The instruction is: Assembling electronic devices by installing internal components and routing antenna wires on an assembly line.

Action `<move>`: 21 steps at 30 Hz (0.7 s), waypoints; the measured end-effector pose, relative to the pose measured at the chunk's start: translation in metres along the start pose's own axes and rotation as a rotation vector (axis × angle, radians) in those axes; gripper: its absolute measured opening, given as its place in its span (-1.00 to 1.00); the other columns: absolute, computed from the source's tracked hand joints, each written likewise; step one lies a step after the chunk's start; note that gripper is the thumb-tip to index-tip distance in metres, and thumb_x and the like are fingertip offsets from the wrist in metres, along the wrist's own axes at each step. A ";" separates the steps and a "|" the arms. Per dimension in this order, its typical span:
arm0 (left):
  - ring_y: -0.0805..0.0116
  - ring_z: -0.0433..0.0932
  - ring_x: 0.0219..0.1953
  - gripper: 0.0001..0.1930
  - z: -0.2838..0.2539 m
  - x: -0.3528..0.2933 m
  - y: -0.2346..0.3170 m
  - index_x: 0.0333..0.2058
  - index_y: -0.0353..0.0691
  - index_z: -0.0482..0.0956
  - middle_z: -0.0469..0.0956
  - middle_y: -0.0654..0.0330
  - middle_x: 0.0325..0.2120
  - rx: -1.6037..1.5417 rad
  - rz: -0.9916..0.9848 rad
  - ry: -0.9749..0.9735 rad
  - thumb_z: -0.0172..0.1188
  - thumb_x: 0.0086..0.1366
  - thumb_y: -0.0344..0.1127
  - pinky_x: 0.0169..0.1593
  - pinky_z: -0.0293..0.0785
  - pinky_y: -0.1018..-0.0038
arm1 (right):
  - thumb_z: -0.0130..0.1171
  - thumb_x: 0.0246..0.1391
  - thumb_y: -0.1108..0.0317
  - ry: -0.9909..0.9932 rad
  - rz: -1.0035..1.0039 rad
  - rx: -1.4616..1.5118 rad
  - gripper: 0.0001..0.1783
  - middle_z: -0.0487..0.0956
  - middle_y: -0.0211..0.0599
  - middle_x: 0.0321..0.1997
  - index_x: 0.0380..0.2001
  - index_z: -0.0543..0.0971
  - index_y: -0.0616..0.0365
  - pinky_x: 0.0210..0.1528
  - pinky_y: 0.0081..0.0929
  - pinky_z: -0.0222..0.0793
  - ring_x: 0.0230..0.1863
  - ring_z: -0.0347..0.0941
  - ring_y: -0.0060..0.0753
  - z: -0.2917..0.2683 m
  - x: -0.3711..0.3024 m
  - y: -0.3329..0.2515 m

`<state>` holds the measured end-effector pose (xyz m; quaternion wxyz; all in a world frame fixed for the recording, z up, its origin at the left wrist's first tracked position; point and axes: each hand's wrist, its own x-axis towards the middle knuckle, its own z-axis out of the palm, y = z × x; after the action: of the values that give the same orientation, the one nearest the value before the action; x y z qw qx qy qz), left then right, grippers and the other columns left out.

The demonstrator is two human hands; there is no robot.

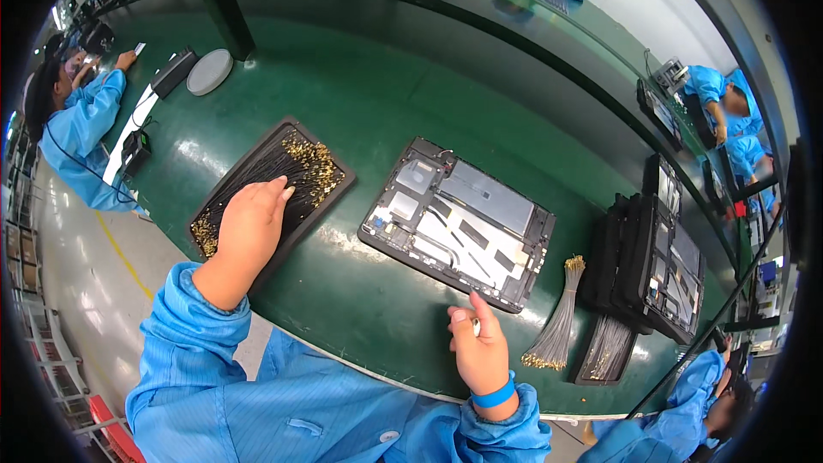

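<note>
My left hand [251,227] is over a dark tray [343,182] filled with thin black cables [267,163] that have gold-coloured ends. Its fingers are drawn together among the cables, and whatever they pinch is hidden. To the right of the tray lies an opened tablet-like device [463,227], its batteries, boards and white strips exposed. Just off the device's near edge is my right hand [480,347], with a blue band on the wrist. Its fingers are curled around a small object with a pale round end, too little of which shows to name.
A bundle of grey cables [559,317] lies right of the device, beside a small tray [624,358] of similar cables. Stacked devices [656,266] stand farther right. A round grey lid-like disc [209,73] and a green post [214,0] are at back left. Co-workers sit around.
</note>
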<state>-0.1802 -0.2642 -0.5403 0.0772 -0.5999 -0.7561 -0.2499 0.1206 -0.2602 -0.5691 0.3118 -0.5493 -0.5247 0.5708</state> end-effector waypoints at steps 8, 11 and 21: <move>0.15 0.41 -0.49 -0.85 -0.003 0.002 -0.015 -0.43 -0.33 0.48 0.43 0.07 -0.63 0.096 0.047 -0.017 0.13 -0.02 -0.40 -0.38 0.33 0.35 | 0.04 -0.04 0.36 0.035 -0.324 -0.382 -0.63 0.49 -0.18 -0.34 -0.15 0.33 0.29 -0.21 -0.55 0.28 -0.29 0.40 -0.42 0.007 0.015 -0.021; 0.15 0.38 -0.52 -0.85 -0.006 0.000 -0.002 -0.43 -0.32 0.47 0.40 0.09 -0.63 0.091 0.103 0.001 0.13 -0.03 -0.41 -0.40 0.32 0.34 | 0.06 -0.07 0.32 0.070 -0.305 -0.326 -0.65 0.50 -0.09 -0.35 -0.19 0.37 0.26 -0.25 -0.47 0.32 -0.31 0.44 -0.21 0.004 0.016 -0.014; 0.31 0.32 -0.54 -0.82 0.015 -0.037 0.011 -0.47 -0.19 0.46 0.31 0.24 -0.62 0.194 0.232 0.024 0.16 -0.13 -0.34 -0.50 0.29 0.46 | 0.07 -0.10 0.35 0.132 -0.363 -0.417 -0.67 0.50 -0.11 -0.37 -0.23 0.39 0.29 -0.26 -0.44 0.32 -0.34 0.43 -0.20 0.003 0.021 -0.020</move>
<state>-0.1576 -0.2874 -0.5651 0.1722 -0.6699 -0.7013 -0.1722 0.1095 -0.2362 -0.5574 0.3224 -0.5346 -0.6991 0.3485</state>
